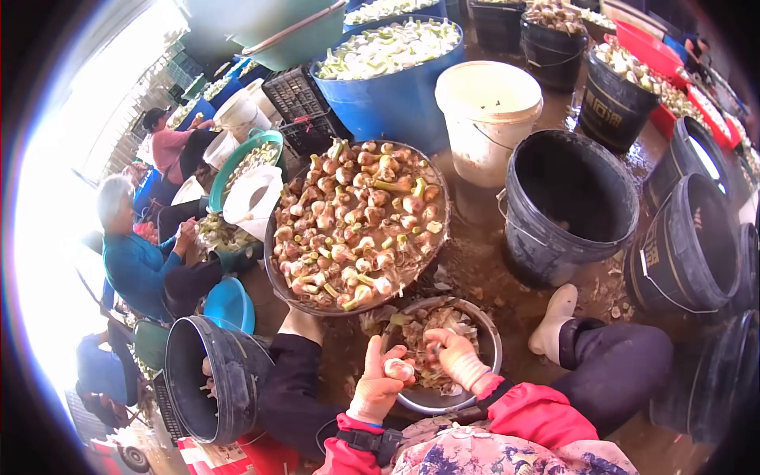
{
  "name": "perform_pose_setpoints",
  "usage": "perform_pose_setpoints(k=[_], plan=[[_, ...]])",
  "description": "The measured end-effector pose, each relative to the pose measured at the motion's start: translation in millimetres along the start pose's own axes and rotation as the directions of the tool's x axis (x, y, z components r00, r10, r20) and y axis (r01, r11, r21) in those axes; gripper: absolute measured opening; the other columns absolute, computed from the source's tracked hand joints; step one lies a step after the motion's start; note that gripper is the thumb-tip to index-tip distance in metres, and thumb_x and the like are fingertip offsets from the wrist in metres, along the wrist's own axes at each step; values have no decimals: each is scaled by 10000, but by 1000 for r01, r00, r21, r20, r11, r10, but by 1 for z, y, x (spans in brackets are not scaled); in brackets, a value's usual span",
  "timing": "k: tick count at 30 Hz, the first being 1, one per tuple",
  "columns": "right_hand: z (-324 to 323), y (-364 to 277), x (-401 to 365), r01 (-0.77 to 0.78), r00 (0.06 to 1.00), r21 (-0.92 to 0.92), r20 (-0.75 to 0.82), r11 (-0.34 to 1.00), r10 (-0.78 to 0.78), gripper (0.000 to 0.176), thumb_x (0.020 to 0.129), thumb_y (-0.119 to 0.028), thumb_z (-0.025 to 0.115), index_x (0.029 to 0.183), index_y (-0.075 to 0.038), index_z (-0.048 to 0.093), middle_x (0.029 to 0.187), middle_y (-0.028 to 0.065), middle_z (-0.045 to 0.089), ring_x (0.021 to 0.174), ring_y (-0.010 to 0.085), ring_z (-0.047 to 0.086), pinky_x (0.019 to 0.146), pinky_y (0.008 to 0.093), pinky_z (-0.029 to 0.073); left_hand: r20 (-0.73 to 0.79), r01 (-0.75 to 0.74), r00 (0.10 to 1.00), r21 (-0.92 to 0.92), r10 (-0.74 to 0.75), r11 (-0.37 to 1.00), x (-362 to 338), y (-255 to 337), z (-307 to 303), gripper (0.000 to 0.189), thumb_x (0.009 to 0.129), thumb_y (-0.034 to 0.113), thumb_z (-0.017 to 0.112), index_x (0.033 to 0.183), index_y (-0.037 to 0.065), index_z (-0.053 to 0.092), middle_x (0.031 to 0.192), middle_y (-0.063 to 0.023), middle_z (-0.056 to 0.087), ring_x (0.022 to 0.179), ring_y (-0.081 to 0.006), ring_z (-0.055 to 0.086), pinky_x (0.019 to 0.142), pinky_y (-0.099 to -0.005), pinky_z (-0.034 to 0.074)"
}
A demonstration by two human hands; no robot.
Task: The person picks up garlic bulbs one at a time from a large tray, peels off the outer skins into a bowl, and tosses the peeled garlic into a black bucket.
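My left hand (378, 389) grips a pale, partly peeled garlic bulb (399, 370) between thumb and fingers, with one finger pointing up. Just to its right, my right hand (461, 361) is closed, with a small dark thing at its fingers that I cannot make out. Both hands are over a metal bowl (492, 340) holding loose garlic skins (450, 320). Beyond the bowl stands a wide round basin (277, 286) heaped with unpeeled garlic bulbs (356, 218), some with green stem stubs.
A black bucket (529, 245) and a white bucket (491, 150) stand ahead on the wet floor. Another black bucket (229, 376) tilts beside my left leg. A blue tub (380, 103) of peeled garlic is behind the basin. Co-workers (134, 253) sit at the left.
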State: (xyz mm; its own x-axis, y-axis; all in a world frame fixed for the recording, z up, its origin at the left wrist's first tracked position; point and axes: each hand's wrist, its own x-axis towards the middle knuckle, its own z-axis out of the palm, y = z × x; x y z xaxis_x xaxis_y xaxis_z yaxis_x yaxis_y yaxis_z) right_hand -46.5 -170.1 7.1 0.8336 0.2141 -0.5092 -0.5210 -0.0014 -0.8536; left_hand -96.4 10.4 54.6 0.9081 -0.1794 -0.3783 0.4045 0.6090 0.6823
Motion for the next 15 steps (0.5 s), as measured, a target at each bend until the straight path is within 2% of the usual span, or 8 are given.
perform_pose_setpoints(k=[2,4,5,8,10,12,14,15], plan=[[-1,-3,-3,-13,999,-15,32,1000,13,373,857,81,454,1177,-57,588,993,67,626,868,149,620,780,254,500,16,-28,999,-84,29,996,-6,1,-8,1038,631,-226,480,1474,300,181,1271,-143,458,1104,-316,540,834,-405,508],[3,-17,-18,445,895,-357,138,821,-425,446,792,131,503,1190,-55,584,1088,97,636,940,185,622,817,267,497,-23,-54,998,-3,53,999,-4,4,-4,1068,615,-237,487,1481,288,149,1272,-150,452,1117,-316,531,857,-407,507],[9,-28,-31,417,909,-259,146,871,-392,420,802,75,571,1201,-54,579,1176,114,616,1057,209,603,895,272,468,-98,-58,993,56,63,997,-5,4,4,1052,615,-205,527,1494,167,84,1158,-128,491,973,-233,548,785,-331,507],[21,-34,-43,574,816,-396,207,716,-539,380,821,-13,623,1196,-65,583,1153,119,622,1057,217,603,887,277,472,-3,-75,997,258,78,963,1,-9,-19,997,653,-155,564,1481,54,51,1006,-92,550,871,-180,562,735,-282,483],[29,-38,-49,581,809,-435,215,688,-547,374,815,-57,657,1184,-83,602,1098,104,649,1013,242,616,875,301,478,-86,-23,995,233,44,972,-5,-3,-10,913,692,-60,625,1454,-25,124,887,-52,559,803,-138,556,692,-228,451],[35,-43,-56,556,830,-426,237,714,-505,361,827,-95,651,1184,-102,601,1084,101,653,992,262,623,844,312,487,-133,114,990,501,-54,858,3,-9,-26,892,684,93,696,1435,-16,228,947,-84,565,846,-165,569,716,-254,466],[39,-41,-56,538,829,-640,283,548,-483,333,867,-123,586,1200,-122,576,1065,101,657,952,292,630,797,334,500,-121,14,988,703,101,711,8,-22,-39,848,643,252,747,1378,49,375,1037,-152,565,923,-249,602,780,-318,485],[43,-33,-52,510,850,-700,319,501,-419,350,870,-124,557,1220,-134,545,1055,104,655,932,306,633,773,355,505,-166,82,973,898,159,433,-6,-4,-15,816,638,303,744,1350,90,408,1081,-181,549,971,-301,593,817,-361,481]])
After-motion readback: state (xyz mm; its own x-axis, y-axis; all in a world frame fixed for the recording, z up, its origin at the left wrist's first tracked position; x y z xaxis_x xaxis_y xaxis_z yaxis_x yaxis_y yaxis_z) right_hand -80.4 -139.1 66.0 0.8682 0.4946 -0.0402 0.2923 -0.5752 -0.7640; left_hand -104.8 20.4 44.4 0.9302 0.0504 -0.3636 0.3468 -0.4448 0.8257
